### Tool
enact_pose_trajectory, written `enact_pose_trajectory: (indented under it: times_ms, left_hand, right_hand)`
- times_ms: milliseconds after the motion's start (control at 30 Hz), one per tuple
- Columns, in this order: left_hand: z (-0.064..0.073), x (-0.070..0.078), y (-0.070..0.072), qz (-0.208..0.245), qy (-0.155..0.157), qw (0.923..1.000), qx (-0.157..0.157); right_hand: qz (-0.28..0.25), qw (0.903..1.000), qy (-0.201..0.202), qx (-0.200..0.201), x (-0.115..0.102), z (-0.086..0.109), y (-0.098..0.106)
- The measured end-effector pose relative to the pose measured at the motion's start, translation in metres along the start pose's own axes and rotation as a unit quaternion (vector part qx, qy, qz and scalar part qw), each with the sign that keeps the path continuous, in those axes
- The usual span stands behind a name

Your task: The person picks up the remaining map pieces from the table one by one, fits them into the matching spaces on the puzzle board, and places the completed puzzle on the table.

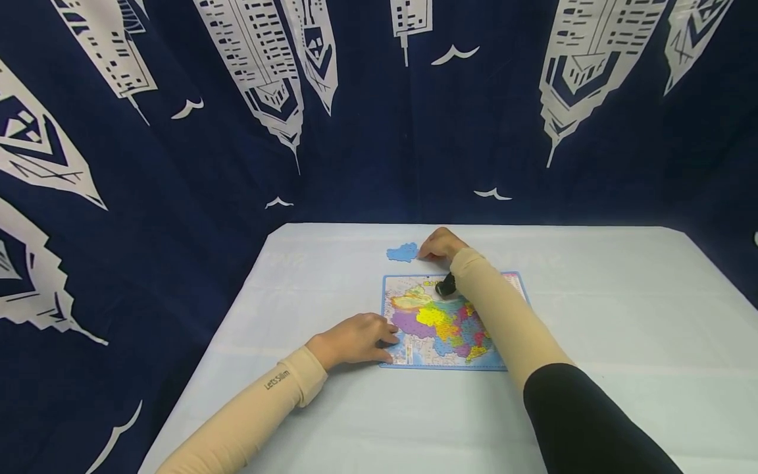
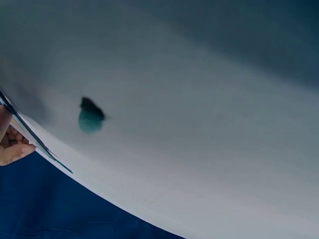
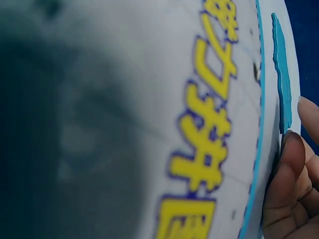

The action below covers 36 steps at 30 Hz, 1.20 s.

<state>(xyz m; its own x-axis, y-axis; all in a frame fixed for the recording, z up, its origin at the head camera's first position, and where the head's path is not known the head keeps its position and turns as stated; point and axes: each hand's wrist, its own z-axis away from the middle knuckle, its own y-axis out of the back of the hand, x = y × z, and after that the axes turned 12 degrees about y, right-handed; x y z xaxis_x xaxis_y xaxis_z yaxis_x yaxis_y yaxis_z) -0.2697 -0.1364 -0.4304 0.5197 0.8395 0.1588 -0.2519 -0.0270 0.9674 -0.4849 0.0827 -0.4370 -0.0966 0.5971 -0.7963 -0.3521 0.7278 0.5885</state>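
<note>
A colourful map puzzle board (image 1: pixel 408 355) with a blue border lies on the white table. On its left edge rest the fingers of my left hand (image 1: pixel 357 339), loosely bent. In the left wrist view the left hand (image 2: pixel 15 144) shows only partly, beside the board's thin edge. A light-blue puzzle piece (image 1: pixel 403 252) lies flat beyond the board's far edge. My right hand (image 1: pixel 441 245) reaches over the board, its fingertips at the piece's right end. In the right wrist view the thumb meets the end of the blue piece (image 3: pixel 282 74); the index fingertip stands apart from the thumb.
The white table (image 1: pixel 622 316) extends around the board on every side. Behind it hangs a dark blue cloth (image 1: pixel 379 164) with white building shapes. A black wrist camera (image 1: pixel 445 286) and my right sleeve cover part of the map.
</note>
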Motion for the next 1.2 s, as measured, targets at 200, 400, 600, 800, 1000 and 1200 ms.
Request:
enact_pose_trajectory:
  times_ms: [200, 400, 600, 800, 1000, 1200]
  left_hand:
    - [0.0, -0.001, 0.001, -0.002, -0.004, 1.0, 0.0]
    - [0.001, -0.001, 0.003, -0.002, -0.003, 1.0, -0.001]
    - [0.001, 0.0, 0.004, 0.0, -0.006, 1.0, 0.001]
    - [0.001, 0.001, 0.004, 0.003, -0.01, 0.9999, 0.003]
    - [0.0, 0.001, 0.004, 0.003, -0.011, 0.9999, 0.002]
    - [0.001, 0.0, 0.004, -0.002, -0.009, 1.0, 0.001]
  right_hand:
    - [0.005, 0.9996, -0.019, 0.017, -0.005, 0.0, -0.004]
    - [0.006, 0.9983, -0.041, 0.04, -0.01, -0.003, -0.012]
    - [0.052, 0.9968, -0.035, 0.049, -0.02, 0.004, -0.018]
    - [0.055, 0.9962, -0.044, 0.052, -0.022, 0.006, -0.018]
    - [0.03, 0.9968, -0.057, 0.047, -0.019, 0.004, -0.014]
    - [0.003, 0.9965, -0.066, 0.051, -0.017, 0.0, -0.014]
